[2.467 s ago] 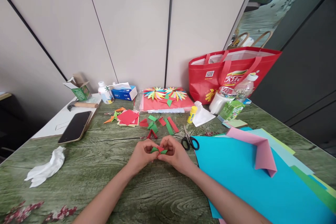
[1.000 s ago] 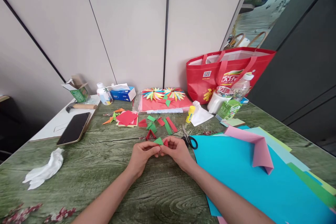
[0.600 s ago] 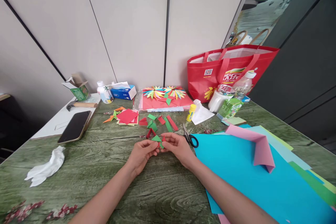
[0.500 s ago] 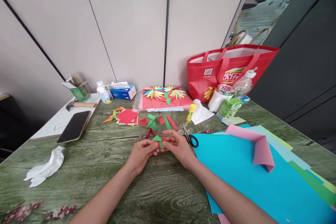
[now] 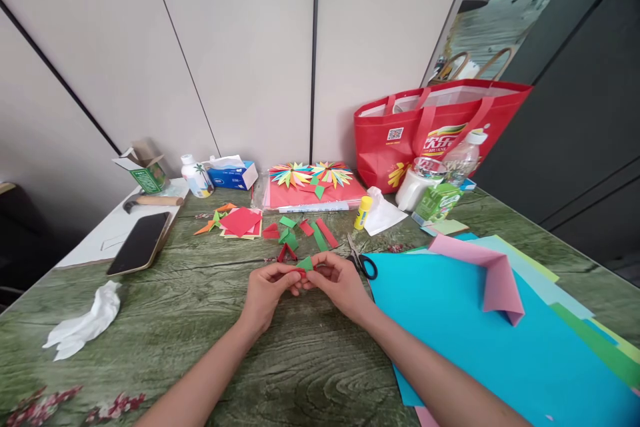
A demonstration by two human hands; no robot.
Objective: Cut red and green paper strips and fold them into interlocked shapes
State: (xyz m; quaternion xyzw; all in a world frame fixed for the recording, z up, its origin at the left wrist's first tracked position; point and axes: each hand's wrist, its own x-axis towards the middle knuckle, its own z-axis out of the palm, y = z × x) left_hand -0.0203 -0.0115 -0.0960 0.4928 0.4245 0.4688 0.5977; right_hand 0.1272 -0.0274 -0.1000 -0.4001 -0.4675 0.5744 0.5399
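Note:
Between both hands is a small piece of folded red and green paper [image 5: 305, 265], its lower part hidden by my fingers. My left hand [image 5: 269, 290] pinches its left side with thumb and forefinger. From the right, my right hand [image 5: 336, 280] grips the other side, thumb pressed against the fold. A red folded strip [image 5: 287, 253] stands on the table just beyond my left fingers. Farther off lie green folded pieces [image 5: 288, 237] and a red strip [image 5: 327, 233]. Black-handled scissors [image 5: 363, 260] rest beside my right hand.
Blue paper sheets [image 5: 450, 320] with a folded pink strip [image 5: 493, 273] cover the right side. A glue stick [image 5: 363, 212] stands behind the scissors. Left are a phone [image 5: 140, 242], crumpled tissue [image 5: 85, 321] and hammer [image 5: 155, 201]. A red bag [image 5: 395, 147] stands at the back.
The fingers of both hands have shifted on the folded paper, and its green flap has turned, with less of the piece showing. The view has moved slightly.

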